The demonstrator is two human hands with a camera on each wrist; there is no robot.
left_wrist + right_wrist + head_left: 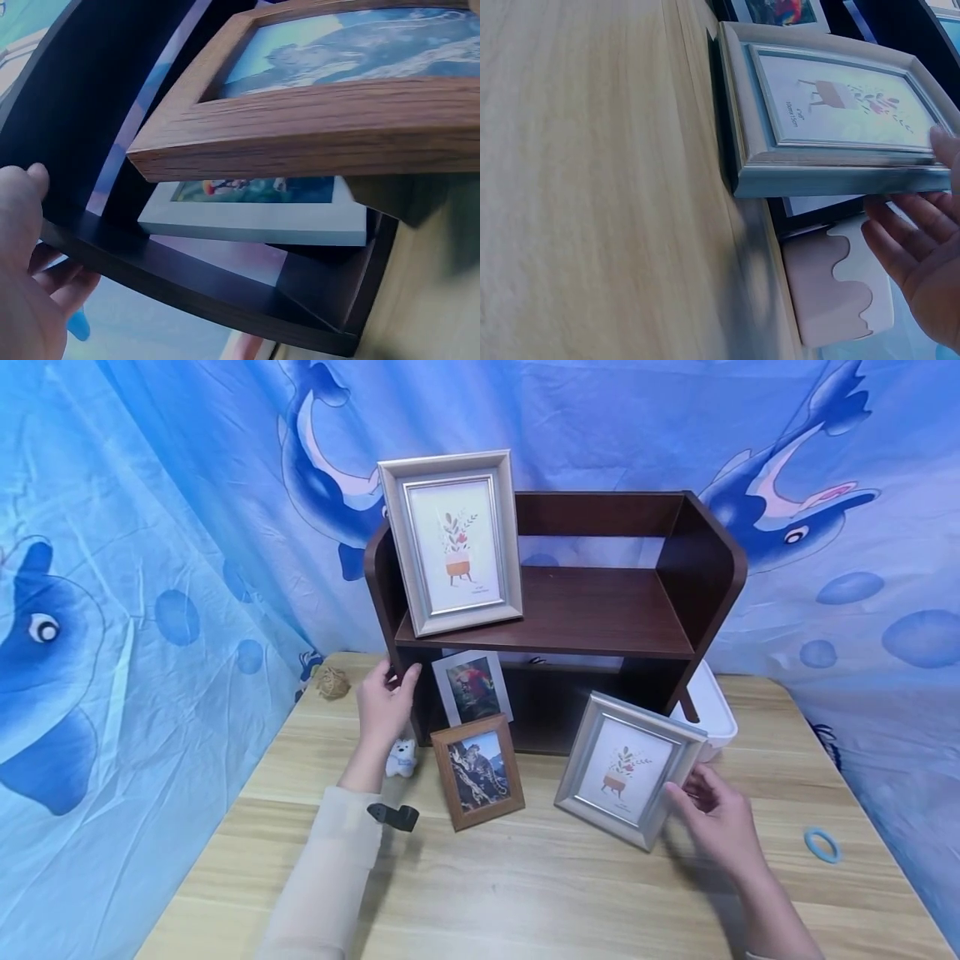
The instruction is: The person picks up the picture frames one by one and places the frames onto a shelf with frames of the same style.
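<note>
My left hand [385, 706] grips the front edge of the left side panel of a dark brown two-tier shelf [607, 610], thumb on one face and fingers round the other. My right hand [716, 822] holds a silver photo frame [630, 768] by its right edge, thumb on the front and fingers behind; the frame leans back, tilted, in front of the shelf's right side. On the upper tier at left stands a similar silver frame [457, 543]. Below it, a white frame [474, 689] with a parrot picture sits in the lower tier, behind a wooden frame [483, 768] standing on the table.
Beside the left panel stand a small white bear figurine [402, 758] and a ball of twine [332, 682]. A white container [708, 702] is right of the shelf. The light blue ring [822, 844] lies at the table's right. A blue dolphin-print curtain [600, 427] hangs behind.
</note>
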